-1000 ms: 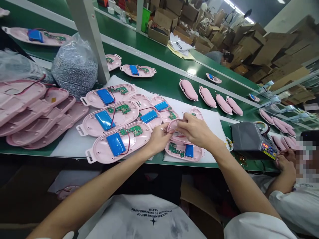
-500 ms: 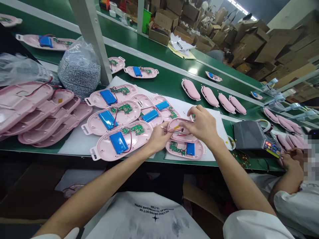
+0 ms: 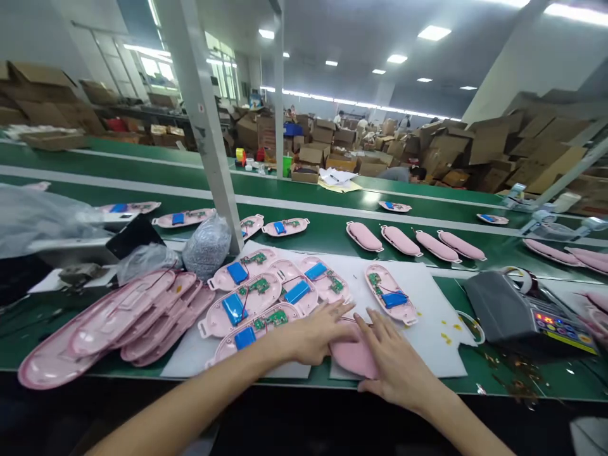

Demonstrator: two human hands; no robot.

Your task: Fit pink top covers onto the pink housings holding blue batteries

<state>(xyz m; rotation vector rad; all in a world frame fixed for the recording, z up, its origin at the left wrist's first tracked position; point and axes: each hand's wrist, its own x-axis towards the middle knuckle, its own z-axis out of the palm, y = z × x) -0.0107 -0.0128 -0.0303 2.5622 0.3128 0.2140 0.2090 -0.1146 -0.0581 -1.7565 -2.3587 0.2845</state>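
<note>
A pink oval case [image 3: 352,356] with its smooth outer face up lies at the bench's front edge, between my hands. My left hand [image 3: 320,334] holds its left and far side, fingers laid over the rim. On its right side my right hand [image 3: 396,358] grips with fingers stretched to the far part and thumb at the near edge. The case's inside is hidden. Just beyond my right hand lies an open pink half-shell [image 3: 386,277] with a blue battery [image 3: 395,299] and green circuit board [image 3: 375,283]. Several similar open half-shells [image 3: 216,322] sit left of my left hand.
Overlapping pink covers [image 3: 114,323] are piled at the left, beside a bag of small metal parts [image 3: 209,244] and a metal post [image 3: 204,114]. A grey machine [image 3: 503,310] with a lit display stands right. Closed pink cases [image 3: 401,240] line the green bench behind.
The wired cover in my hands has turned over onto the near half-shell, its smooth side now up. Both hands have flattened over it. The head view has tilted up and levelled.
</note>
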